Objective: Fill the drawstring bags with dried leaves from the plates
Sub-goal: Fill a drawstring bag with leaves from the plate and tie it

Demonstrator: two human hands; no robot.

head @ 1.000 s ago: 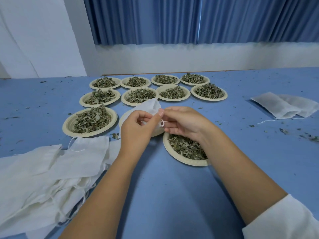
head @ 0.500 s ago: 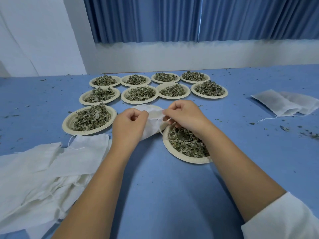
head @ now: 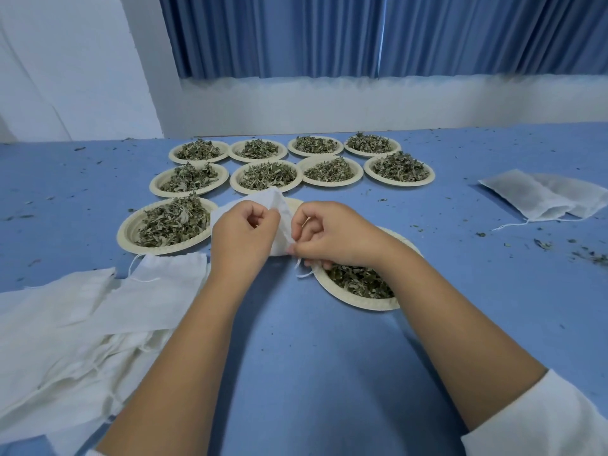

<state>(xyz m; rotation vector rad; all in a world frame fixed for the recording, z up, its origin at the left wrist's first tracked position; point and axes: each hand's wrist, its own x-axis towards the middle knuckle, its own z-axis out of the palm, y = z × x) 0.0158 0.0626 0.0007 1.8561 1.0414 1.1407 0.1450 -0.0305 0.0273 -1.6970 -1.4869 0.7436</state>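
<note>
A small white drawstring bag (head: 279,222) is held between both hands above the blue table. My left hand (head: 245,235) grips its left side with curled fingers. My right hand (head: 332,235) pinches the bag's near edge, and its string hangs loose below. Right under my right wrist lies a paper plate (head: 358,299) of dried leaves, partly hidden by the arm. Another full plate (head: 130,238) sits to the left. A plate rim (head: 296,203) shows behind the bag.
Several more plates of leaves (head: 266,176) stand in two rows farther back. A heap of empty white bags (head: 82,324) lies at the near left. Filled bags (head: 539,195) lie at the right. Leaf crumbs (head: 589,255) are scattered over the table (head: 312,373).
Both hands have lowered and drawn closer with the bag. The bag now stands more upright between them, and my right hand has shifted to pinch its near edge.
</note>
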